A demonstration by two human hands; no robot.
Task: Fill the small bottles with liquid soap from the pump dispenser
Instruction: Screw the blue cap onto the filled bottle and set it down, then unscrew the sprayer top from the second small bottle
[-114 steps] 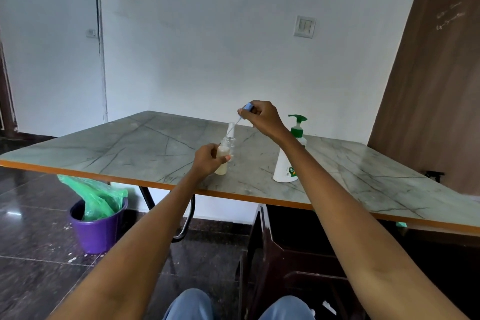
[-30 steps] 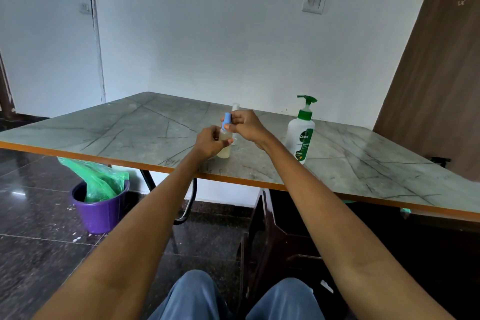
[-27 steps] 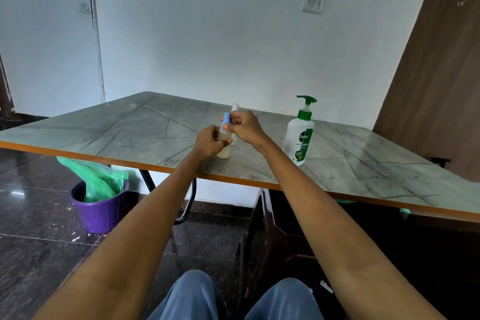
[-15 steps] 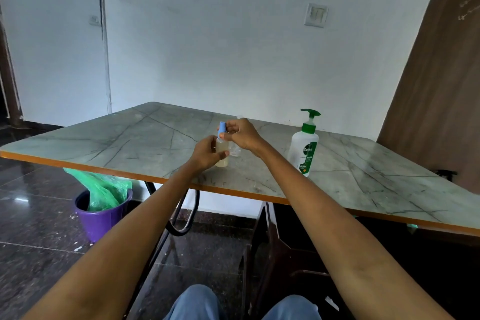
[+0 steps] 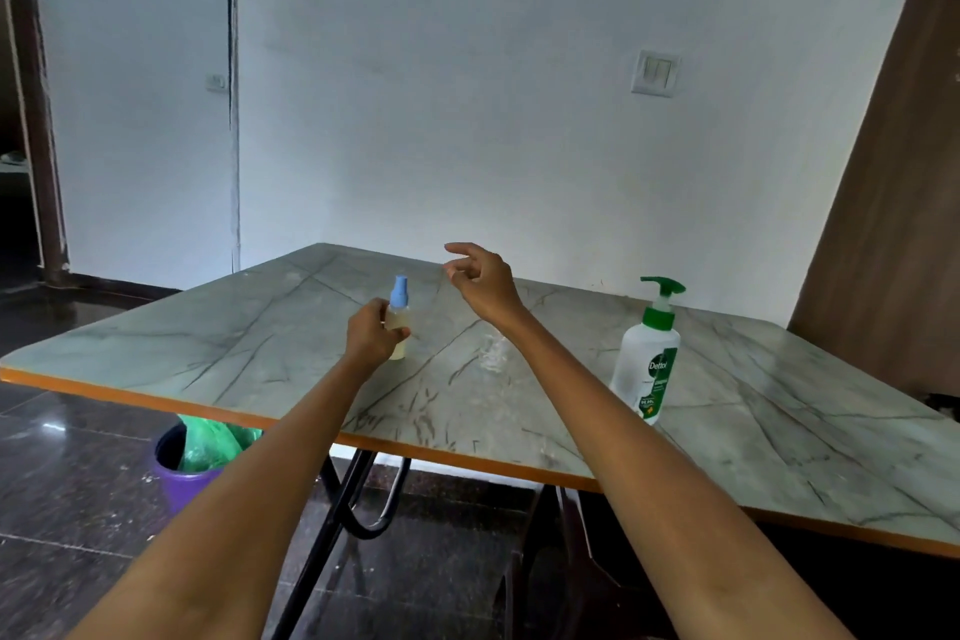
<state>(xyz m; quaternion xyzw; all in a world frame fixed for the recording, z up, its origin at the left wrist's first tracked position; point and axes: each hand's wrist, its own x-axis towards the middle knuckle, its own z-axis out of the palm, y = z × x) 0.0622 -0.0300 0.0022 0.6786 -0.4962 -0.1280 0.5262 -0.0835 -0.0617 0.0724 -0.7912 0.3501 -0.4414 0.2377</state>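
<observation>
Holding the small bottle in my left hand, I keep it standing straight up on the desk. My fingers wrap around its clear body, and pale yellow soap shows inside it. A light blue cap sits on top of the bottle, above my hand.

My right hand is up in the air, past the bottle and a bit to the right. It touches nothing. Its fingers are loosely curled and apart, with nothing in them.

The pump dispenser stands on the right side of the desk, well apart from both hands. It is white with a green label and a green pump on top, and its spout points to the right.

Something small and clear lies on the desk between my right arm and the dispenser, but it is too blurry for me to tell what it is.

Under the desk edge on the left, a purple bin with a green bag in it sits on the dark floor.
</observation>
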